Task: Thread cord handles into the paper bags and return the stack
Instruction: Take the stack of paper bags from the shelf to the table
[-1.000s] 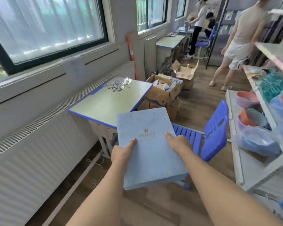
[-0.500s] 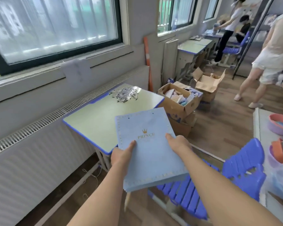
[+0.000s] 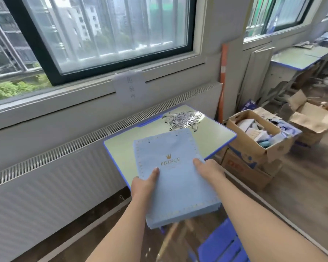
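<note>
A thick stack of flat light-blue paper bags (image 3: 175, 178) with a gold crown and "PRINCE" print is held in front of me, its far end over the desk. My left hand (image 3: 143, 183) grips its left edge, thumb on top. My right hand (image 3: 208, 168) grips the right edge, thumb on top too. A pile of white cord handles (image 3: 184, 120) lies at the far right of the pale green desk (image 3: 125, 146) with blue edging.
A radiator and window run along the wall behind the desk. Open cardboard boxes (image 3: 257, 140) with mixed items stand on the floor to the right. A blue chair (image 3: 222, 244) is below my right arm. Another desk (image 3: 299, 59) stands farther right.
My view has swung left and closer to the desk. The stack, still held in both hands, now reaches further over the desk top. The people and shelf at right have left the view.
</note>
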A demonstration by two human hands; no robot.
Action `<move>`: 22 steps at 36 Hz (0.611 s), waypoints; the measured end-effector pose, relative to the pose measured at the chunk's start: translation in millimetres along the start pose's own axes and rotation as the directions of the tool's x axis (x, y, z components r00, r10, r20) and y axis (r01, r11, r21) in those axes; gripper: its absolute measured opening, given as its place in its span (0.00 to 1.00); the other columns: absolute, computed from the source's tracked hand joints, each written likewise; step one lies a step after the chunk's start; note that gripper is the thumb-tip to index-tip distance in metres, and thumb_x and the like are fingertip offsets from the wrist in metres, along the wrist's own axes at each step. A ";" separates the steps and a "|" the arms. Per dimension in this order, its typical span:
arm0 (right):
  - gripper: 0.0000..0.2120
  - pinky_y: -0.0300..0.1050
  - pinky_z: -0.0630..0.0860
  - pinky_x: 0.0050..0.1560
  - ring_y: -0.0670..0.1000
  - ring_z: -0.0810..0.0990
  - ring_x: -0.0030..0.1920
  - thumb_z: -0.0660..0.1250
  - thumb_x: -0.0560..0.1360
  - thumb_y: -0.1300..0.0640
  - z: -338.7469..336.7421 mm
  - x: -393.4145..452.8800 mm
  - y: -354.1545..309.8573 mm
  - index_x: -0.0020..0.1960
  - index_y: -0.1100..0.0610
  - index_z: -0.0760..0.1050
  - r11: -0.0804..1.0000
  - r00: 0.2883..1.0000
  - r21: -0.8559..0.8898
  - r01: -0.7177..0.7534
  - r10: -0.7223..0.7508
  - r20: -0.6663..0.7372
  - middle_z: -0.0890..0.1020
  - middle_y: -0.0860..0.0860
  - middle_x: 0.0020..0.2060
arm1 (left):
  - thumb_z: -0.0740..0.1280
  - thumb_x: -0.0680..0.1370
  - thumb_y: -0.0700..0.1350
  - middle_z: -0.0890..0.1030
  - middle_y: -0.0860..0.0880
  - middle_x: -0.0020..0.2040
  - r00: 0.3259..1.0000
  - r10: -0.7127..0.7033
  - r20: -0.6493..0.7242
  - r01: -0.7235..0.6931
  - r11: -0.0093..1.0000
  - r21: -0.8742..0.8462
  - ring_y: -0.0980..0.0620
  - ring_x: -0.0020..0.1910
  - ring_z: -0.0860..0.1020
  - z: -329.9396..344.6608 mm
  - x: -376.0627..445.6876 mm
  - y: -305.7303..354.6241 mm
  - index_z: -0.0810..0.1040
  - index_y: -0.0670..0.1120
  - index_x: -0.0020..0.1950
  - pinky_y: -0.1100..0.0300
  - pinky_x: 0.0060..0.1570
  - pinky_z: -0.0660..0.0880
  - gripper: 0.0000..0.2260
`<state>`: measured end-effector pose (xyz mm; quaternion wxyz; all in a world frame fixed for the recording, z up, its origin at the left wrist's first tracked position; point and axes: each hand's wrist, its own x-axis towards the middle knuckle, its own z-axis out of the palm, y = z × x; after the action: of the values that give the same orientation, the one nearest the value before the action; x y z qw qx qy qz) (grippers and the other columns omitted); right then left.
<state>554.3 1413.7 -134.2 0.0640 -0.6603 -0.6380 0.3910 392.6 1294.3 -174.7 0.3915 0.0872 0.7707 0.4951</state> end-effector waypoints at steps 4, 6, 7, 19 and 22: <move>0.30 0.48 0.68 0.62 0.60 0.70 0.67 0.57 0.79 0.43 12.4 32.0 -35.3 0.70 0.65 0.65 0.999 0.999 -0.012 0.030 -0.030 0.019 0.70 0.61 0.69 | 0.72 0.54 0.70 0.81 0.45 0.51 1.000 0.007 -0.005 -0.007 0.999 -0.034 0.41 0.49 0.80 -6.7 37.4 18.8 0.76 0.44 0.56 0.44 0.53 0.78 0.40; 0.29 0.48 0.68 0.62 0.60 0.71 0.66 0.57 0.79 0.43 18.1 47.3 -52.0 0.70 0.66 0.66 0.999 0.999 -0.016 0.037 -0.036 0.016 0.71 0.61 0.68 | 0.73 0.57 0.70 0.81 0.45 0.51 1.000 0.008 -0.013 -0.008 0.999 -0.039 0.41 0.49 0.80 -10.2 59.1 26.8 0.75 0.43 0.57 0.44 0.53 0.78 0.39; 0.29 0.48 0.68 0.62 0.60 0.72 0.65 0.57 0.79 0.44 21.1 54.7 -59.8 0.69 0.66 0.67 0.999 0.999 -0.019 0.039 -0.039 0.017 0.72 0.61 0.67 | 0.74 0.59 0.69 0.81 0.45 0.51 1.000 0.006 -0.017 -0.006 0.999 -0.040 0.41 0.49 0.80 -12.4 67.1 31.6 0.75 0.43 0.57 0.45 0.53 0.78 0.38; 0.27 0.49 0.69 0.62 0.59 0.72 0.65 0.56 0.79 0.46 56.1 132.1 -120.5 0.70 0.65 0.66 0.996 0.990 -0.045 0.077 -0.071 0.122 0.71 0.61 0.67 | 0.74 0.65 0.66 0.80 0.43 0.53 0.993 -0.069 -0.096 0.063 0.996 -0.071 0.40 0.51 0.80 -18.7 160.7 52.3 0.75 0.42 0.57 0.44 0.55 0.77 0.33; 0.27 0.49 0.68 0.63 0.59 0.71 0.66 0.56 0.79 0.47 64.2 150.2 -129.3 0.72 0.63 0.63 0.995 0.986 -0.035 0.088 -0.082 0.147 0.70 0.60 0.69 | 0.74 0.64 0.67 0.80 0.44 0.52 0.989 -0.093 -0.111 0.084 0.993 -0.082 0.40 0.51 0.79 -15.5 177.7 52.6 0.75 0.42 0.57 0.44 0.55 0.77 0.34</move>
<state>395.5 1544.1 -168.2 0.0201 -0.6034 -0.6765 0.4216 248.1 1402.3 -219.8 0.3714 0.0091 0.7753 0.5107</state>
